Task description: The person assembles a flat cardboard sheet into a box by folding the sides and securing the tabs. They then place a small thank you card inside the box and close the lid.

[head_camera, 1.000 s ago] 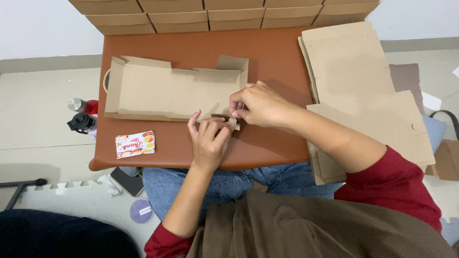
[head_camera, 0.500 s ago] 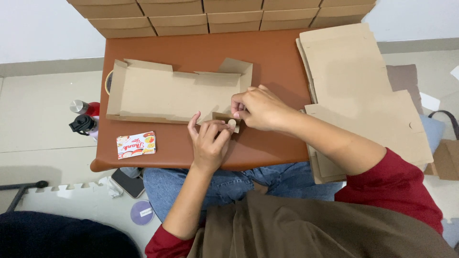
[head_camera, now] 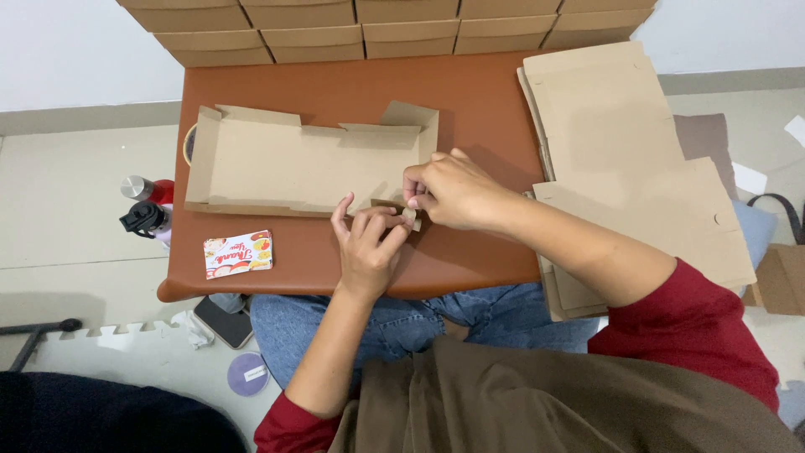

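Starting at the far left, on the floor beside the counter, I see a silver-capped bottle [head_camera: 134,186] and a black-topped flask [head_camera: 144,218], and nearer the knees a dark phone [head_camera: 225,320] with a round purple disc [head_camera: 248,373] just below it. On the brown leather-look counter [head_camera: 352,92] lies a small colourful printed card [head_camera: 238,254], apart from everything else.

Moving right, there is the thing I care about: a flat-bottomed tan cardboard box blank [head_camera: 302,164], half folded, side walls partly raised, lying across the middle of the counter. I judge it light and stiff across its panels but weak along the score lines; it will flex and crease wherever I press carelessly. The best hold is at a corner tab or along a fold, never mid-panel.

That is where both hands meet. My left hand [head_camera: 367,252] sits at the blank's near right corner, grip pinched with fingertips closed on a small cardboard tab [head_camera: 407,215]. My right hand [head_camera: 449,191] comes over from the other side, grip curled tight on that same corner, thumb and fingers touching the tab. The tab is mostly hidden between the fingers, so I cannot tell how far it is tucked.

Further right, a stack of flat tan cardboard sheets [head_camera: 612,126] overhangs the counter's edge. Along the back runs a row of finished brown cardboard boxes [head_camera: 402,25].
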